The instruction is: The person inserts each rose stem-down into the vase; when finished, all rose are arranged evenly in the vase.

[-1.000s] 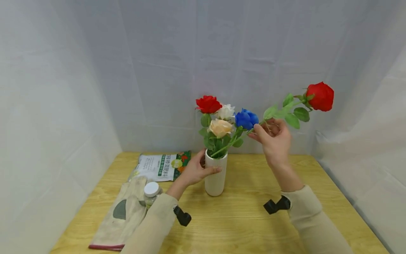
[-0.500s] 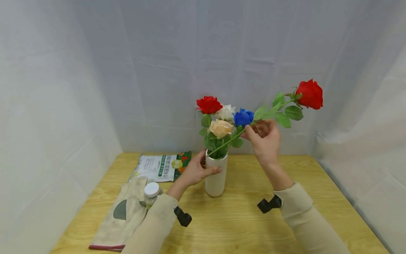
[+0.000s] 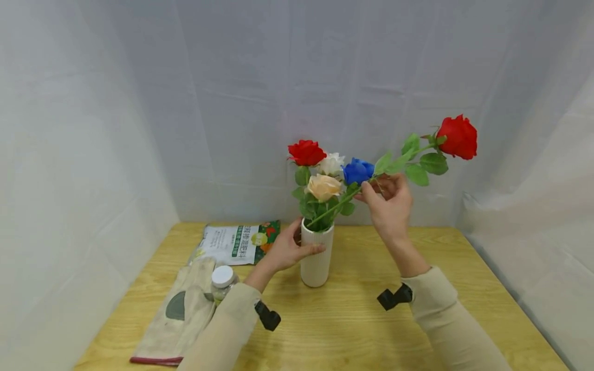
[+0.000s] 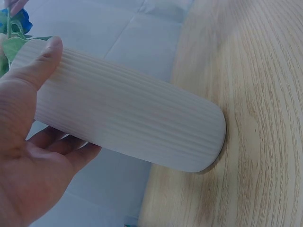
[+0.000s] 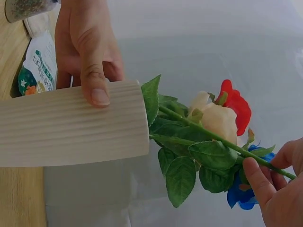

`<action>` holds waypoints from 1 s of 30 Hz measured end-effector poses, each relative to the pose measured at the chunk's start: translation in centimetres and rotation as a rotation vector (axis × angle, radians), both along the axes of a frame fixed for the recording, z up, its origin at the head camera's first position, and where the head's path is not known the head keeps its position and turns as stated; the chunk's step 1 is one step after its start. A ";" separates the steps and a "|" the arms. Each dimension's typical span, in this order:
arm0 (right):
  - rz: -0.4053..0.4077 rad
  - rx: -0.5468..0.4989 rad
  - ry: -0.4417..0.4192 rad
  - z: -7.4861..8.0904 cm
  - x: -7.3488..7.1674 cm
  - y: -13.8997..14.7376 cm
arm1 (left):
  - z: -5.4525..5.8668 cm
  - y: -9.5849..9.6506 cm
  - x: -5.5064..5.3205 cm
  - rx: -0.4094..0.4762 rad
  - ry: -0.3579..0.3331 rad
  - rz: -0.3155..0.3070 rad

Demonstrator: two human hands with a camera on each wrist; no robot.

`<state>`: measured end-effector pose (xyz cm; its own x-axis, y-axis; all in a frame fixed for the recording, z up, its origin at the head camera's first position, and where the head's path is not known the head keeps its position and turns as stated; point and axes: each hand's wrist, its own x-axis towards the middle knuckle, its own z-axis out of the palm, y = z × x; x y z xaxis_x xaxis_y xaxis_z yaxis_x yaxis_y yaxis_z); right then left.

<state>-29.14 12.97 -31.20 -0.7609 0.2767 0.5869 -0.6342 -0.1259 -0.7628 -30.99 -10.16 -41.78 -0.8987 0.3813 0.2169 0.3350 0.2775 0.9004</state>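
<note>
A white ribbed vase (image 3: 316, 263) stands upright on the table, and my left hand (image 3: 290, 248) grips its upper part, thumb across the front. Out of the vase rise a red rose (image 3: 307, 153), a white rose (image 3: 331, 164), a peach rose (image 3: 323, 187) and a blue rose (image 3: 358, 171). My right hand (image 3: 389, 205) pinches the green stem of another red rose (image 3: 457, 137), which leans far to the right. In the right wrist view that stem (image 5: 215, 135) slants down to the mouth of the vase (image 5: 75, 127); its lower end is hidden.
Left of the vase lies a printed bag (image 3: 236, 244) with Chinese lettering. A white-capped jar (image 3: 223, 281) stands beside my left forearm, next to beige gloves (image 3: 185, 309). White sheeting (image 3: 260, 103) hangs behind and at both sides of the wooden table (image 3: 343, 330).
My right hand has moved left and slightly down with the leaning red rose, bringing its stem closer to the vase; it shifted slightly back right lately. My left hand keeps its grip.
</note>
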 end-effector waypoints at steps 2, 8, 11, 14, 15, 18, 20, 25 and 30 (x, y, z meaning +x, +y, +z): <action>-0.007 0.017 -0.011 0.0 0.0 0.1 | 0.1 0.0 0.0 0.000 0.001 0.000; -0.008 0.056 -0.052 -0.3 -0.1 -0.1 | 0.2 0.0 0.1 0.000 -0.001 -0.001; 0.000 0.085 -0.072 -0.6 -0.1 -0.2 | 0.2 0.0 0.1 0.003 0.003 -0.004; 0.022 0.111 -0.089 -1.0 0.0 -0.4 | 0.1 0.0 0.1 0.006 0.005 -0.006; 0.028 0.122 -0.095 -1.1 0.1 -0.5 | 0.1 0.0 0.1 0.006 0.005 -0.006; 0.027 0.180 -0.111 -1.4 0.2 -0.7 | 0.0 0.0 0.1 0.007 0.009 -0.011; 0.014 0.236 -0.123 -1.6 0.3 -0.9 | -0.1 0.0 0.1 0.007 0.012 -0.016; 0.001 0.369 -0.154 -1.9 0.3 -1.1 | -0.2 0.0 0.0 0.006 0.016 -0.017; 0.006 0.405 -0.172 -2.2 0.1 -1.6 | 0.0 0.1 0.0 0.009 0.015 -0.005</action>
<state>-29.00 11.35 -33.39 -0.8582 0.0453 0.5113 -0.4935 0.2017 -0.8461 -30.99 -10.08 -41.79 -0.8932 0.3841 0.2337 0.3500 0.2677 0.8977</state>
